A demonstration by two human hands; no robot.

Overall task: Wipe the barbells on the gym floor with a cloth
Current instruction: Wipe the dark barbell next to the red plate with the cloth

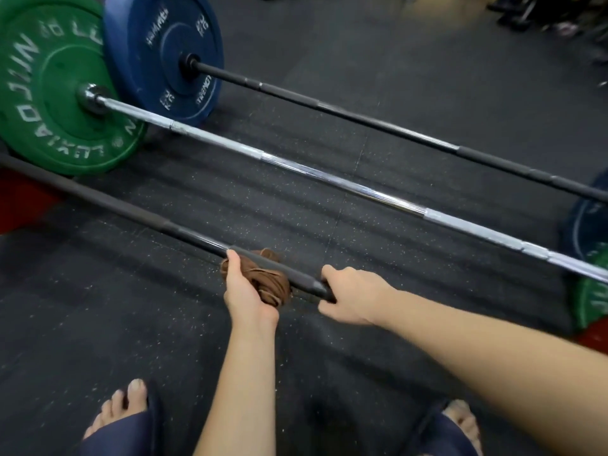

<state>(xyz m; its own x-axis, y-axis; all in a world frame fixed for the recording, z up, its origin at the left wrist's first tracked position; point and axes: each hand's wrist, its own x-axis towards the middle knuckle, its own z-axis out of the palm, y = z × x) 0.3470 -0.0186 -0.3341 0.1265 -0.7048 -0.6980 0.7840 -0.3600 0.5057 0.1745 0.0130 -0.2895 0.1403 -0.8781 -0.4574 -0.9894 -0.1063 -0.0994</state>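
Note:
Three barbells lie side by side on the black rubber floor. The nearest one is a black bar running from the far left down to the middle. My left hand grips a bunched brown cloth wrapped around this bar. Just to its right, my right hand grips the same bar, and my right forearm hides the rest of the bar. A chrome barbell with a green plate lies behind it. Farthest back lies a black barbell with a blue plate.
Two bare feet in dark slippers, one at the bottom left and one at the bottom right, stand on the floor. At the right edge are a dark blue plate and a green plate. Red flooring shows at the left. Blurred dark equipment fills the far right corner.

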